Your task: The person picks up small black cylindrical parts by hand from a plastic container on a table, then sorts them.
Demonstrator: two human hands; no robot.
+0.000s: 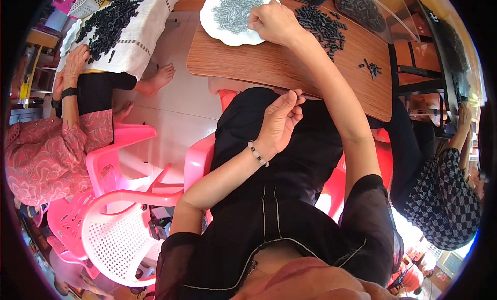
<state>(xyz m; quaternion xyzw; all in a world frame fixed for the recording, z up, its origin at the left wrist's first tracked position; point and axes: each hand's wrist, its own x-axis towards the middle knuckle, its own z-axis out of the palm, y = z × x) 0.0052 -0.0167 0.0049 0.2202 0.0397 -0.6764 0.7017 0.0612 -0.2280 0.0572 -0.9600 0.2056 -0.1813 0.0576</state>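
My right hand (277, 23) reaches over the right rim of a white scalloped plate (206, 21). Its fingers are pinched together at a heap of small silvery metal pins (234, 13); whatever is between the fingertips is hidden. Above my lap, close to the table's front edge, my left hand (281, 121) is turned palm up with its fingers curled. Thumb and forefinger close on a small dark piece, mostly covered. To the right of the plate lies a pile of small black plastic parts (322, 31).
A few black parts (371, 68) lie apart on the wooden table (259, 62). A clear-walled bin (361, 10) stands at the back right. At left, another person's hand (76, 61) rests by black parts on a cloth-covered table (145, 36). Pink chairs (121, 139) stand left; someone sits at right.
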